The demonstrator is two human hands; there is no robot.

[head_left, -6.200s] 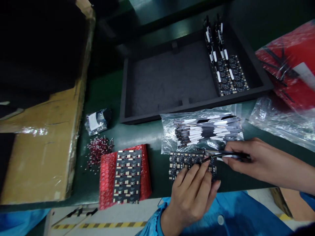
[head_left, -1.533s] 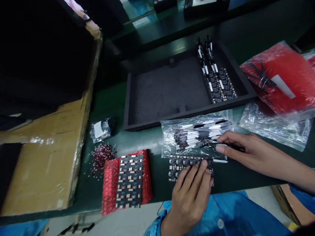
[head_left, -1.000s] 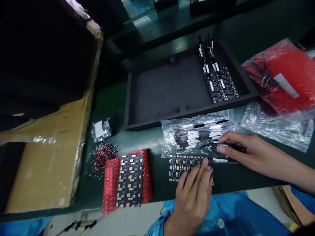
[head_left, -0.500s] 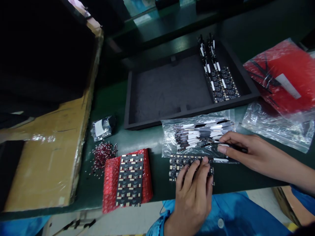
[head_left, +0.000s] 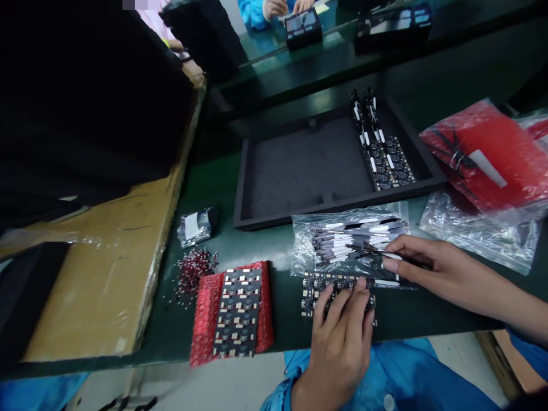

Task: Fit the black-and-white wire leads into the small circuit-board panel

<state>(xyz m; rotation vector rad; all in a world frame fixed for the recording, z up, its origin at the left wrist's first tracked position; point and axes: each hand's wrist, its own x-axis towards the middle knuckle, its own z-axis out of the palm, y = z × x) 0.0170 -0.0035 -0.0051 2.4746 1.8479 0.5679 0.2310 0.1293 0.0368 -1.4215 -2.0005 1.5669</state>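
Note:
My left hand (head_left: 342, 331) lies over a dark circuit board panel (head_left: 311, 285) at the table's front edge, its fingers spread and their tips resting on the board. Part of the panel is hidden under the fingers. A cable strip with a white section (head_left: 386, 283) sticks out from the panel's right end. My right hand (head_left: 423, 260) is closed around black tweezers (head_left: 402, 257), whose tips point left over a clear plastic bag (head_left: 303, 242). On this bag is a bundle of thin black, grey and white flat cables (head_left: 338, 240), close to the tweezer tips.
Behind stands a black foam tray (head_left: 257, 220) with board panels and cables (head_left: 391, 162) on its right. Left are a panel (head_left: 237, 314) on red bubble wrap (head_left: 205, 319), tiny parts (head_left: 194, 271), a small bag (head_left: 194, 225) and cardboard (head_left: 94, 285). Red packaging (head_left: 483, 154) lies right. A co-worker's hands (head_left: 276, 8) show behind.
The view has shifted, so things sit lower and mostly further right, and the co-worker's hands now show. The tweezers' tips look more spread over the cables. My left hand stays on the panel.

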